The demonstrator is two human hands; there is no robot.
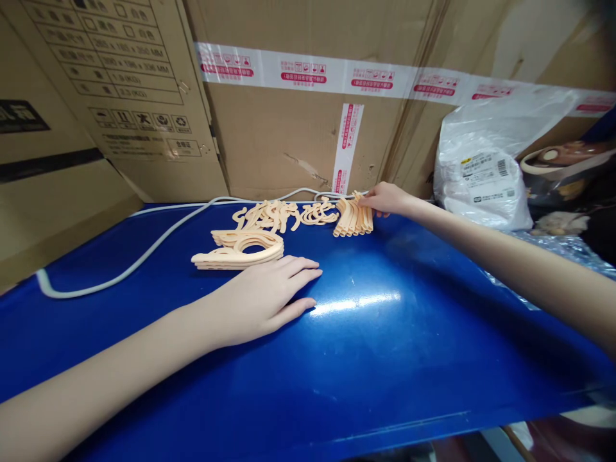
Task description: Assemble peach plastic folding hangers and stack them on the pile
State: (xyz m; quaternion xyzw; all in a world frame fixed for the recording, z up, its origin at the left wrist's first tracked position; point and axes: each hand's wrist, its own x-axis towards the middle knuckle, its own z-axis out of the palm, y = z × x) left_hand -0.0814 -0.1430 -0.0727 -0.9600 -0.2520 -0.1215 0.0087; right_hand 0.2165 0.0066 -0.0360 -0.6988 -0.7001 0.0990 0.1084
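My left hand (269, 298) lies palm down on the blue tabletop (366, 359), fingers stretched out, with nothing in it. Just beyond it is a stack of beige plastic folding-hanger pieces (240, 256), with a round opening showing in the middle. At the back, my right hand (385, 197) has its fingers closed at the right end of a row of curved beige hanger arms (351, 218). Its fingertips are partly hidden among them. Between these lie a loose heap of beige pieces (267, 215) and a smaller pile of beige hooks (320, 212).
A white cable (163, 247) curves over the left side of the table and along the back. Cardboard boxes (289, 135) wall off the back and left. At the right stand a white plastic bag (486, 173) with a label and some clear wrap (553, 253).
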